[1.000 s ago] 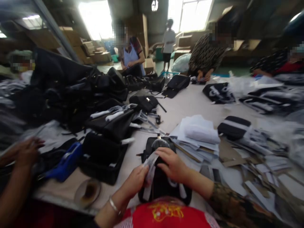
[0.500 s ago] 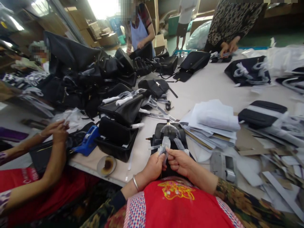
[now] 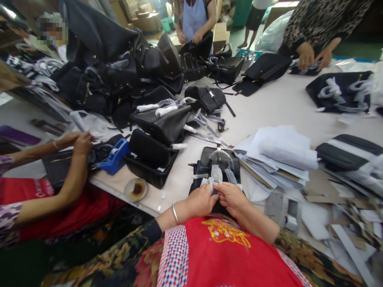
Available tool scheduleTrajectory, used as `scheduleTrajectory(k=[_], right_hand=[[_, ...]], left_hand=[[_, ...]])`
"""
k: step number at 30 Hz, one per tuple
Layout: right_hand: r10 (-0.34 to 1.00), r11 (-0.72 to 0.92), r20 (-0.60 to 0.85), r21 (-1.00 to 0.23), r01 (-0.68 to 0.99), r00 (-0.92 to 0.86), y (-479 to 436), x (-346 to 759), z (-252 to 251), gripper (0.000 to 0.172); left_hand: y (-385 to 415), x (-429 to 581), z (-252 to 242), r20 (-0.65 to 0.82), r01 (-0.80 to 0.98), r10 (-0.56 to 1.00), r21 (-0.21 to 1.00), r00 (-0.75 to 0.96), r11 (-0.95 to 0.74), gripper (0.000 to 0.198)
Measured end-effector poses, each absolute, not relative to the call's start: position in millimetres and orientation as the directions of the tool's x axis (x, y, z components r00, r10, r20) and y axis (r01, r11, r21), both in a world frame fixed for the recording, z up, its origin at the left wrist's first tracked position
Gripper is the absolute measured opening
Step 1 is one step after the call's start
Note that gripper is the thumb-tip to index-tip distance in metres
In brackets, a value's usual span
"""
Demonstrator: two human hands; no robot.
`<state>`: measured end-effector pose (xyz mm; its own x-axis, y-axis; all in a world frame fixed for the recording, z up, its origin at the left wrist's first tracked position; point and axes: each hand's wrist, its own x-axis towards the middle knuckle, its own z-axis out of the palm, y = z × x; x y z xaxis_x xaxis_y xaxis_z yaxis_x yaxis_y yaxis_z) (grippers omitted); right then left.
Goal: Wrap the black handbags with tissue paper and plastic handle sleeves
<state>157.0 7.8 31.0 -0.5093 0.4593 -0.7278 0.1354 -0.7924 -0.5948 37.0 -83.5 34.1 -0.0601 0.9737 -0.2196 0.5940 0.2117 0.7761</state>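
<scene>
A black backpack (image 3: 206,157) lies at the table edge against my apron, its handle wrapped in clear plastic. Over its lower part, my left hand (image 3: 202,200) is closed with the fingertips pinching a translucent plastic wrap (image 3: 216,173). My right hand (image 3: 231,198) meets it from the other side, thumb and forefinger pressed on the same wrap. The two hands almost touch. What lies under the wrap between my fingers is hidden. More plastic-covered strap pieces rest on the bag near both hands.
A stack of white paper (image 3: 278,155) stands right of the bag, with a grey tape dispenser (image 3: 283,211) and cardboard scraps (image 3: 326,191) beyond. On the left are an open black bag (image 3: 151,159), a blue tape dispenser (image 3: 113,157), a small dish (image 3: 135,189) and a co-worker's hands (image 3: 80,141).
The camera view has shifted, so the table's far side sits higher. My hands stay together on the plastic wrap, fingers slightly rearranged. The co-worker at left still handles something thin.
</scene>
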Motion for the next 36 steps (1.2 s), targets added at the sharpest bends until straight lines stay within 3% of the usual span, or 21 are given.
scheduleTrajectory(k=[3,5,8,11,14,16,18,22,26,36], right_hand=[[0.483,-0.796,-0.706,-0.6,0.077,-0.518,11.9,161.7,30.5,0.046],[0.491,-0.792,-0.706,-0.606,0.075,-0.51,12.0,167.4,27.8,0.047],[0.476,-0.788,-0.716,-0.605,0.114,-0.511,6.4,174.2,21.0,0.047],[0.463,-0.783,-0.717,-0.607,0.14,-0.522,-2.7,175.9,13.8,0.047],[0.47,-0.776,-0.719,-0.613,0.147,-0.512,-8.2,176.8,8.7,0.048],[0.479,-0.771,-0.718,-0.619,0.149,-0.504,-9.1,178.4,7.1,0.05],[0.479,-0.77,-0.721,-0.619,0.155,-0.501,-9.6,179.0,6.8,0.05],[0.47,-0.773,-0.73,-0.612,0.169,-0.496,-14.0,171.2,7.0,0.047],[0.5,-0.738,-0.702,-0.652,0.175,-0.507,-20.6,157.7,3.5,0.041],[0.607,-0.58,-0.622,-0.772,0.26,-0.494,-25.8,155.9,-14.3,0.019]], left_hand=[[-91.3,22.3,39.7,-0.216,0.569,0.973,0.792,-0.077,0.221,0.032],[-99.4,12.1,38.2,-0.212,0.545,0.948,0.779,-0.237,0.31,0.034],[-107.6,7.0,29.1,-0.226,0.623,0.876,0.629,-0.425,0.465,0.03],[-107.6,15.4,17.7,-0.296,0.709,0.851,0.471,-0.433,0.525,0.035],[-106.4,23.1,10.2,-0.319,0.725,0.828,0.402,-0.461,0.559,0.027],[-109.8,21.5,8.5,-0.29,0.684,0.823,0.459,-0.488,0.567,0.021],[-117.6,15.8,8.7,-0.289,0.57,0.811,0.593,-0.509,0.569,0.021],[-137.7,9.3,11.0,-0.399,0.148,0.792,0.846,-0.461,0.512,0.023],[-143.5,19.7,15.3,-0.413,-0.104,0.82,0.907,-0.396,0.407,0.024],[-120.7,39.9,15.4,-0.316,0.104,0.815,0.905,-0.486,0.413,0.018]])
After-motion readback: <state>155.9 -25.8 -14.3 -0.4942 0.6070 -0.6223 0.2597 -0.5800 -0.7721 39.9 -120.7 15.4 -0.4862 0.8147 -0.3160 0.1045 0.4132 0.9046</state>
